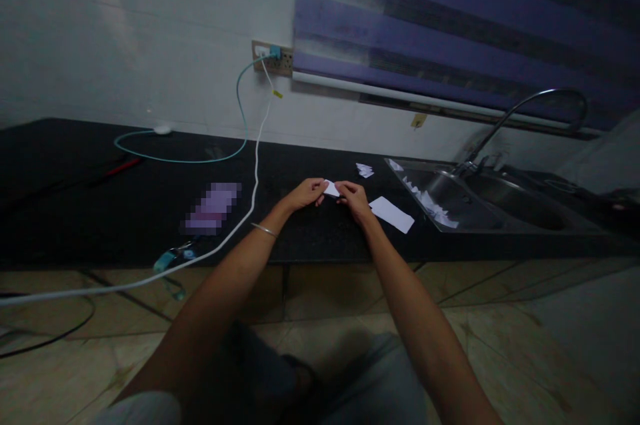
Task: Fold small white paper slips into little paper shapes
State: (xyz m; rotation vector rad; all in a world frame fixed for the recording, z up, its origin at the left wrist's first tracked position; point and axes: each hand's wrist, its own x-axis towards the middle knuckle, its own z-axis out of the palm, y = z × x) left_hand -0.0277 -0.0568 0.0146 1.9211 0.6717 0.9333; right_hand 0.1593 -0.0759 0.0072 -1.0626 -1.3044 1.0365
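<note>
White paper scrap [331, 189] pinched between both hands, unmarked.

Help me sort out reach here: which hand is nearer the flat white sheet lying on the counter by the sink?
Right. The right hand is just left of the white sheet; the left hand is farther left, beyond the small paper both hold.

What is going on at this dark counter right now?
A person holds a small white paper piece between the left hand and the right hand, just above the black countertop. A larger white sheet lies beside the right hand, more scraps sit behind it, and paper bits lie on the sink's drainboard. A white cable crosses the counter.
</note>
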